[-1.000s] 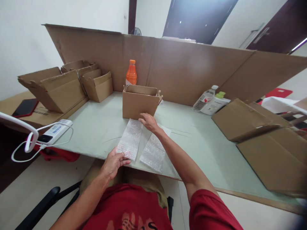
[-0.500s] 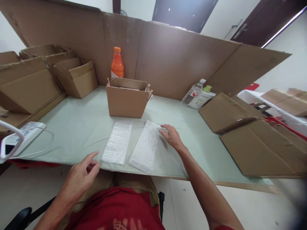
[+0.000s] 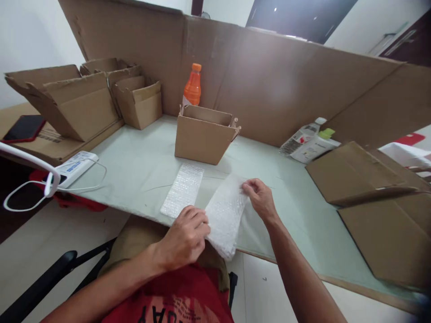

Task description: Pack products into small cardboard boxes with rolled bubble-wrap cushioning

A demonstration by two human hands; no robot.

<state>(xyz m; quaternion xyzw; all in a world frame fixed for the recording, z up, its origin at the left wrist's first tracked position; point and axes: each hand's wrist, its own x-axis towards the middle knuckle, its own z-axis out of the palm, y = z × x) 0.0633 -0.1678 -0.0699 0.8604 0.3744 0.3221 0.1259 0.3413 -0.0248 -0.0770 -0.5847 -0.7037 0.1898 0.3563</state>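
A white piece of bubble wrap (image 3: 226, 213) is held between both hands, its near end hanging past the table's front edge. My right hand (image 3: 260, 197) pinches its upper right corner. At its lower left edge my left hand (image 3: 189, 231) is closed, fingers curled over the wrap; the fingertips are partly hidden. A second, narrower bubble wrap piece (image 3: 184, 190) lies flat on the table to the left, just beyond my left hand. Behind both pieces stands an open cardboard box (image 3: 202, 140).
More open cardboard boxes (image 3: 84, 105) stand at the left, beside a white power strip (image 3: 76, 169) with a cable. An orange bottle (image 3: 193, 85) is behind the middle box. Two bottles lean at the back right, near folded cardboard boxes (image 3: 387, 233). A cardboard wall (image 3: 276, 85) closes the back.
My left hand has moved right and closed on the lower left edge of the bubble wrap. My right hand now pinches the wrap's corner, and the piece is slightly raised. The view has turned left.
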